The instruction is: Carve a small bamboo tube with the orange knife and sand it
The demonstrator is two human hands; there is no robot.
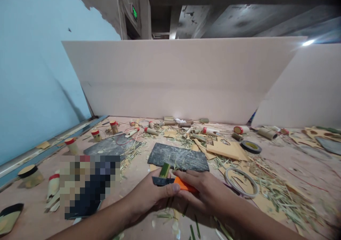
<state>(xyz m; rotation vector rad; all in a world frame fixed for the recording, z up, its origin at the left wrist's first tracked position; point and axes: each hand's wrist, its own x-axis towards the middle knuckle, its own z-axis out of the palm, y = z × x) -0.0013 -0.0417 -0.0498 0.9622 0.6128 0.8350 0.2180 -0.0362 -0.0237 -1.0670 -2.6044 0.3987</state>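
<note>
My left hand [149, 190] is closed around a short green bamboo piece [165, 170], whose upper end sticks up past the fingers. In my right hand [206, 186] is an orange-handled utility knife [184, 184], its dark blade pointing left across the bamboo piece. My left thumb rests by the blade, close to the handle. Whether the edge bites into the bamboo cannot be made out. Just beyond both hands lies a dark, scuffed slab [178, 157]. Green slivers [195, 227] are scattered on the table below the hands.
Shavings [279, 190] litter the table on the right, near a pale tape roll [242, 182] and a dark tape roll [250, 147]. Cut cardboard [226, 149] and several bamboo tubes lie behind. Red-topped cylinders [71, 146] stand left. A pale panel [173, 80] closes off the back.
</note>
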